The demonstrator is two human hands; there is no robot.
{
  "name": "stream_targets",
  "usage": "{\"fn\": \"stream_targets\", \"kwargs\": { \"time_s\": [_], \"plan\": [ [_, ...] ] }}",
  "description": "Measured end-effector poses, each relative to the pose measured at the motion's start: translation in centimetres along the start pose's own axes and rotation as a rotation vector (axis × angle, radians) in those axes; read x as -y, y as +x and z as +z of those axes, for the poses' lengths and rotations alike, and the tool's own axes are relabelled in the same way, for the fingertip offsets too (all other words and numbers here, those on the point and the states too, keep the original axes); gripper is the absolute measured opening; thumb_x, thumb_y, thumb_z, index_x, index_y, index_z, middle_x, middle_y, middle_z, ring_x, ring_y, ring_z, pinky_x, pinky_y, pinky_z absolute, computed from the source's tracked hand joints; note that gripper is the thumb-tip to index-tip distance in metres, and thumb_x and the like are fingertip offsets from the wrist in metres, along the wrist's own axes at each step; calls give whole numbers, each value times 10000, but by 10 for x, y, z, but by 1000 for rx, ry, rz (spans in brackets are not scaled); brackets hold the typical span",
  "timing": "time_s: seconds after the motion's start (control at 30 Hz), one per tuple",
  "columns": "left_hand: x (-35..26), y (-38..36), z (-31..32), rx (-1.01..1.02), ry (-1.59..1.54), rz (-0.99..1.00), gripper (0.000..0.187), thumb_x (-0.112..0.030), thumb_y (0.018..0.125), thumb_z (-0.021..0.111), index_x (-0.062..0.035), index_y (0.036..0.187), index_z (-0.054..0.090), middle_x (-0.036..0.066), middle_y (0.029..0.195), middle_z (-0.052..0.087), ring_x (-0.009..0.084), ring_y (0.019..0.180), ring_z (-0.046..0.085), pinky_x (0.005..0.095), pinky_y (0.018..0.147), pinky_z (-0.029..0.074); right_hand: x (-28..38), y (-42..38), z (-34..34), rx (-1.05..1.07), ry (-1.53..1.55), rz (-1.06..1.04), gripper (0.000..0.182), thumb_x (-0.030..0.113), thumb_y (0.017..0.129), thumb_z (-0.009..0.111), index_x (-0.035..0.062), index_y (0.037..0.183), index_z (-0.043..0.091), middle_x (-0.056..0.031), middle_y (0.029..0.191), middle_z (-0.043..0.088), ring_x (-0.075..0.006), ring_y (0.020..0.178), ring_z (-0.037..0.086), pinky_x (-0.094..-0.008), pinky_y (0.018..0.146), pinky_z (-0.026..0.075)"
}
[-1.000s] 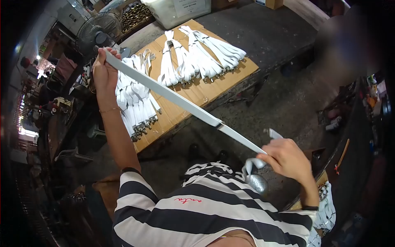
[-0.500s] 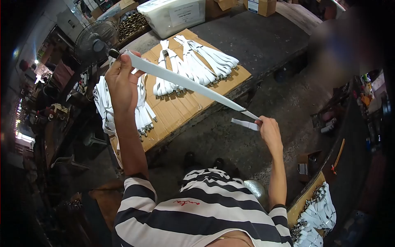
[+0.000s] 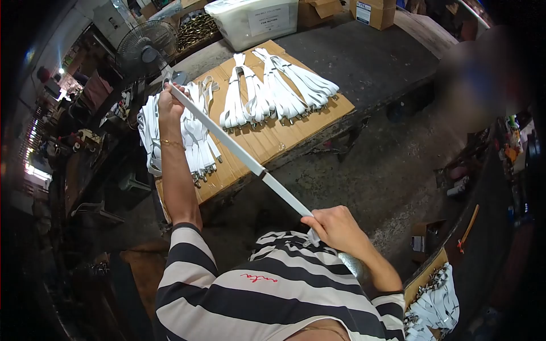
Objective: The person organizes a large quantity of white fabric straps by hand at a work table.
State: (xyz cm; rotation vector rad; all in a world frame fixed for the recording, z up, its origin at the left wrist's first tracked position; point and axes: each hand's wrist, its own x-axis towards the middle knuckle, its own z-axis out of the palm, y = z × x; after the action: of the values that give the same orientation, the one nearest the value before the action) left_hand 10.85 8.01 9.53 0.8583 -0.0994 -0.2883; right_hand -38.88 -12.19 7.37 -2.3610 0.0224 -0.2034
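Observation:
A white belt [image 3: 230,142] stretches diagonally between my two hands, pulled straight, with a dark band partway along it. My left hand [image 3: 172,102] is closed around its upper end, where a shiny metal piece juts past the fingers. Near my waist, my right hand [image 3: 335,226] grips the lower part, and a short loose tail hangs below the fingers. Beyond my left hand, bundles of white belts [image 3: 199,133] lie on a cardboard sheet [image 3: 273,149], and more bundles [image 3: 273,91] spread to the right with metal ends toward me.
At the back stand a labelled plastic bin [image 3: 253,28], a cardboard box [image 3: 372,14] and a fan [image 3: 147,48]. The dark table [image 3: 364,62] extends right. Low on the right, another pile of white belts [image 3: 438,301] lies on cardboard. A blurred shape [image 3: 478,79] is at the right.
My right hand has come down and left, closer to my waist, turning the belt steeper. My left hand has lowered slightly and still holds the upper end.

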Motion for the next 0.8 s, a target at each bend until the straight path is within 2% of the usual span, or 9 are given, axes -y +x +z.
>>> {"fn": "stream_targets", "kwargs": {
  "time_s": [0.1,0.17,0.27,0.4,0.47,0.53,0.6,0.77,0.8],
  "plan": [
    [-22,20,-28,-166,76,41,150,-182,933,430,-85,829,476,50,658,505,190,593,513,374,599,447,17,-12,-21,74,55,-109,397,291,902,538,30,604,542,-146,545,531,-352,533,550,-412,502,429],
    [-54,50,-77,-167,10,-15,143,-157,917,444,-90,795,476,46,665,507,185,587,516,381,595,463,25,-27,-44,213,90,-123,392,273,902,545,33,592,533,-138,526,509,-348,507,528,-403,494,424],
    [-95,57,-121,-299,-62,63,140,-136,913,440,-80,789,471,40,705,511,188,593,527,395,588,489,41,-53,-77,295,88,-168,392,246,890,570,39,562,516,-115,491,468,-300,445,500,-383,450,410],
    [-145,49,-167,-397,-70,94,145,-147,937,444,-41,842,472,61,706,490,181,567,507,370,585,495,67,-77,-108,349,187,-127,405,201,850,619,52,519,439,-81,489,406,-257,429,455,-369,424,354],
    [-168,39,-179,-474,-97,118,158,-143,933,470,-22,832,476,63,702,490,183,544,495,355,569,506,71,-88,-115,393,217,-133,377,190,828,640,56,518,472,-59,492,453,-244,416,469,-356,403,365],
    [-184,19,-185,-403,-40,130,153,-122,920,494,-9,817,483,69,696,489,183,537,492,341,559,512,83,-95,-121,434,226,-157,364,187,822,645,55,523,484,-55,494,468,-241,417,478,-351,401,372],
    [-200,9,-193,-409,10,154,136,-100,905,519,-6,814,484,71,688,485,182,537,491,335,558,512,99,-102,-122,124,271,-155,214,51,701,685,26,569,518,-111,547,506,-305,497,509,-395,474,399],
    [-238,5,-220,-537,34,180,95,-50,863,574,-5,866,490,78,765,503,173,537,487,332,548,504,106,-99,-120,197,331,-73,228,57,728,665,15,570,506,-117,564,509,-314,513,512,-399,486,402],
    [-237,10,-224,-473,-59,145,93,-54,864,574,-5,865,495,83,776,513,178,543,490,334,545,504,105,-95,-120,232,306,-68,232,53,726,666,15,568,501,-120,562,503,-318,513,508,-403,485,401]
  ]
}}
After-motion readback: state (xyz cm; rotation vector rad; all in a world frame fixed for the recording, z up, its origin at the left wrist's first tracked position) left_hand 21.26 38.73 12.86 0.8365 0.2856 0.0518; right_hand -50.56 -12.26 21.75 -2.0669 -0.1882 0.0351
